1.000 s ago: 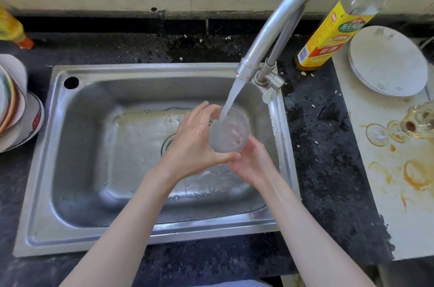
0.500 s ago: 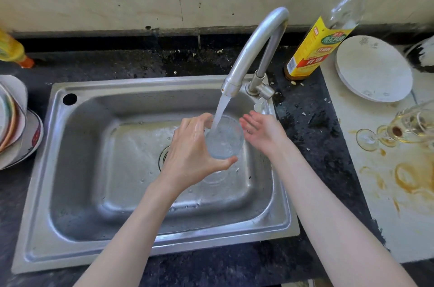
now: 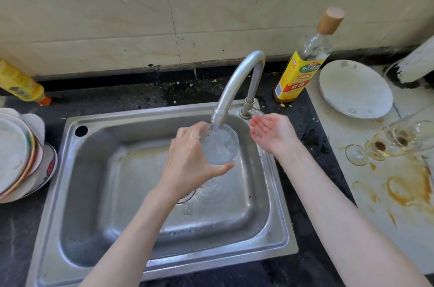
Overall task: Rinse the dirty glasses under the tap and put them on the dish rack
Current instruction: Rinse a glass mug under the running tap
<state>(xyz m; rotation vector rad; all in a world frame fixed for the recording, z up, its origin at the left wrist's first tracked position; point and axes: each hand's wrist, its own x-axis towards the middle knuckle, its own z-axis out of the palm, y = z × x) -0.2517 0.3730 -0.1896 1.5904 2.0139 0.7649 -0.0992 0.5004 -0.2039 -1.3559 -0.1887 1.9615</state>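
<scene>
Now only the left hand (image 3: 187, 160) holds the glass (image 3: 219, 144) under the tap (image 3: 237, 80), over the sink (image 3: 94, 193); the right hand (image 3: 273, 133) has let go and sits open, palm up, by the tap's base. Water fills the glass. Wet glass is slippery, so one hand could drop it. More dirty glasses (image 3: 397, 142) lie tipped over on the stained worktop (image 3: 399, 216), and an arm could bump them.
</scene>
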